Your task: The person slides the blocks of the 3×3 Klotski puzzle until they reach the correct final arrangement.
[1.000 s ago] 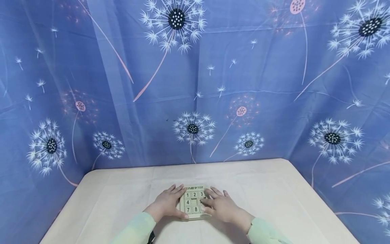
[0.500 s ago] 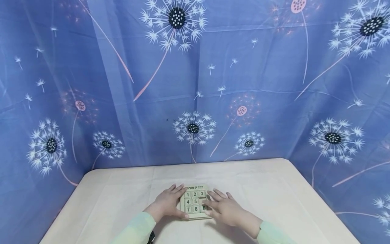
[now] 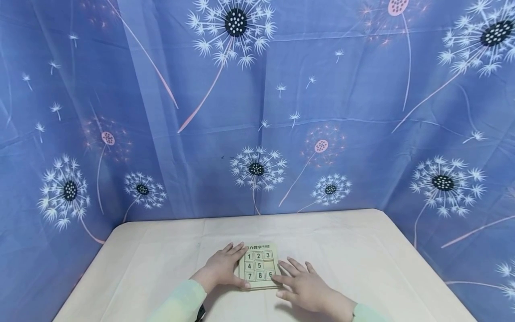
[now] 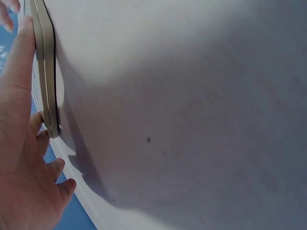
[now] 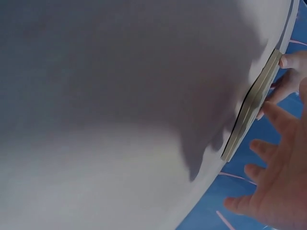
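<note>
A pale wooden sliding number puzzle (image 3: pixel 275 250) lies flat on the table. Its tiles read 1, 2, 3 on top, 4 and 5 with a gap at the right in the middle row, and 7, 8, 6 below. My left hand (image 3: pixel 222 267) holds the board's left side, thumb by the lower corner and fingers at the upper one; the left wrist view shows that thumb (image 4: pixel 21 57) against the board's edge. To the right, my right hand (image 3: pixel 307 288) has its fingers spread, the index fingertip at the 6 tile (image 3: pixel 270 274). The other right-hand fingers are off the board.
A cream cloth covers the table (image 3: pixel 169 246), with rounded far corners. Blue curtains (image 3: pixel 201 179) printed with dandelions hang behind it and along both sides. Pale green sleeves (image 3: pixel 177 302) cover the forearms.
The 5 tile has slid left from the right column to the middle, leaving the gap at the right. My right hand has drawn back rightward, uncovering the 6 tile. The left hand stays put.
</note>
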Demonstrator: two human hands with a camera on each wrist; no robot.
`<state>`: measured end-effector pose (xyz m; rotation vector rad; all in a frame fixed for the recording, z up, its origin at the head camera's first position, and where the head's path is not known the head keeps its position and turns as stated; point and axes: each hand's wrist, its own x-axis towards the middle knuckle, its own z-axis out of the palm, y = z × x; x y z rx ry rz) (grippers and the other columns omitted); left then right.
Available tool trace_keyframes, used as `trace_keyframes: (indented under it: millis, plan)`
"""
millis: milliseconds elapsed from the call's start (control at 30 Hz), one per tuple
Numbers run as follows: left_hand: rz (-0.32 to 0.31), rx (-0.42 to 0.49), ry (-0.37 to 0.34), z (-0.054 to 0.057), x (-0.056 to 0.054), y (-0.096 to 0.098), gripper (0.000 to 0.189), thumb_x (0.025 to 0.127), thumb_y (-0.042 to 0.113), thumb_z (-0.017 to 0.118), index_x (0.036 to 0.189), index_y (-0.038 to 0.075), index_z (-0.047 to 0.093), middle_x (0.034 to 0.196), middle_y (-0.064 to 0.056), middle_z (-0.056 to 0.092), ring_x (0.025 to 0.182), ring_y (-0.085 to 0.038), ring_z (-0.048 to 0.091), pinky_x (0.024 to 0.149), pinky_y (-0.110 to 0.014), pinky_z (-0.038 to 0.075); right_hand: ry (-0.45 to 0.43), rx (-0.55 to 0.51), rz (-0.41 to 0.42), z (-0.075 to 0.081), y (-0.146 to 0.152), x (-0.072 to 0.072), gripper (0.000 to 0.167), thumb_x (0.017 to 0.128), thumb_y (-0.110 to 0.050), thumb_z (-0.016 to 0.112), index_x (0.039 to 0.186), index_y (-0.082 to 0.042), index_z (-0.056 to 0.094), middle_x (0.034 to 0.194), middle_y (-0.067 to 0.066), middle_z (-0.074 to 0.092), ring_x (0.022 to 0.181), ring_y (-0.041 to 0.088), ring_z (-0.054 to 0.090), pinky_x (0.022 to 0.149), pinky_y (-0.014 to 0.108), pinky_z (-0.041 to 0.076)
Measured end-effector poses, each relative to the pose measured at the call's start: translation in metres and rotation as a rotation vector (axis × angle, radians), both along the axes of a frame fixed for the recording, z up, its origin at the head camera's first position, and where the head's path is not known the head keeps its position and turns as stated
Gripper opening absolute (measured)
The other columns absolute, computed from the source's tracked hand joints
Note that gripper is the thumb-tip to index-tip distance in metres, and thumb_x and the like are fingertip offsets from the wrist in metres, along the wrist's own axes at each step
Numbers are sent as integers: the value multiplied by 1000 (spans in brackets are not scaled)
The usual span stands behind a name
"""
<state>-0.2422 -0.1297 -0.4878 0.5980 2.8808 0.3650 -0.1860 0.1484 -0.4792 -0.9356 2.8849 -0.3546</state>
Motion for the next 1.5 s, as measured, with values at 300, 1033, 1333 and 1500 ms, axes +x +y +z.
trace_keyframes:
  millis: [300, 1033, 1333, 1500]
  plan:
    - [-1, 5, 4, -1, 1, 0, 109, 67, 66, 86, 155, 14, 45, 166, -4, 40, 154, -38, 36, 123, -58, 39, 16, 12, -3, -1, 1, 2, 55, 101, -59, 51, 144, -27, 60, 158, 14, 49, 148, 46, 41, 112, 81, 33]
    - [-6, 4, 2, 0, 0, -1, 109, 67, 67, 85, 155, 14, 45, 166, -4, 41, 154, -38, 36, 123, -58, 39, 11, -16, -21, -2, -4, 1, 53, 100, -59, 53, 139, -26, 64, 158, 13, 51, 148, 47, 41, 112, 82, 33]
    - [-12, 2, -1, 1, 0, -2, 109, 68, 65, 86, 155, 14, 45, 166, -5, 40, 154, -38, 36, 123, -58, 38, 13, -43, -42, 1, -10, -3, 55, 99, -58, 55, 136, -20, 66, 156, 16, 52, 147, 48, 42, 110, 84, 32]
    - [-9, 11, -5, 3, 1, -1, 109, 68, 64, 87, 155, 13, 45, 166, -5, 40, 154, -39, 35, 124, -59, 38, 11, -46, -58, 0, -11, -6, 56, 98, -59, 55, 136, -18, 67, 156, 17, 51, 147, 48, 42, 110, 85, 31]
